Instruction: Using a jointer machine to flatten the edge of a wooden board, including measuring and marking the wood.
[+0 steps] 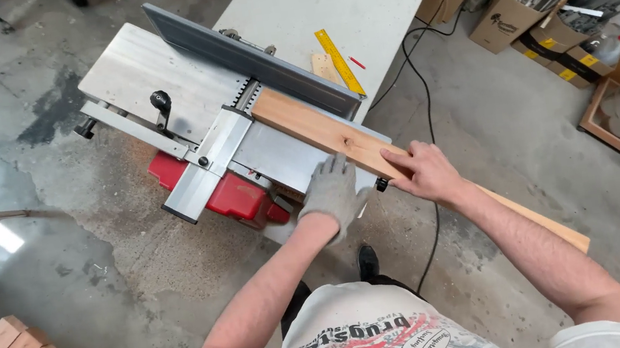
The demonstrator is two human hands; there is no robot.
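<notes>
Head view: long pale wooden board [337, 134] runs from frame centre to lower right, lying on the grey metal planer table [151, 75]. My gloved left hand [334, 193] presses it flat, fingers spread; my bare right hand [424, 171] grips its edge, fingers curled.

Wooden board [320, 128] flat on metal planer table [142, 72].
</notes>
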